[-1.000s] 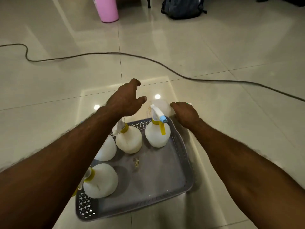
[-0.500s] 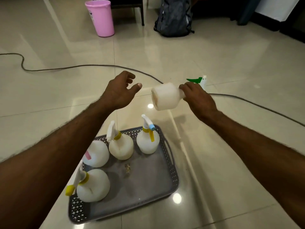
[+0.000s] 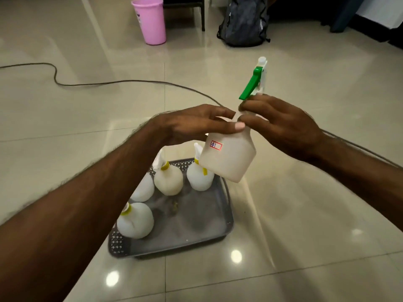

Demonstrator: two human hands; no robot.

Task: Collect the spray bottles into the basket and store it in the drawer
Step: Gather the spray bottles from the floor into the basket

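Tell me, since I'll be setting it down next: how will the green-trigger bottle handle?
Probably light: the green-trigger bottle looks translucent and empty, held at the neck by the right hand. Its flat base should stand steady in the basket, though the tall head could tip it.

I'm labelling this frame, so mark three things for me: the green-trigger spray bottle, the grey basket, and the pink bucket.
green-trigger spray bottle (image 3: 229,160): head view, on its white body.
grey basket (image 3: 227,216): head view, on its right wall.
pink bucket (image 3: 151,22): head view, on its side wall.

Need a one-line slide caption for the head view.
Both hands hold a green-triggered spray bottle above the grey basket already holding four bottles.
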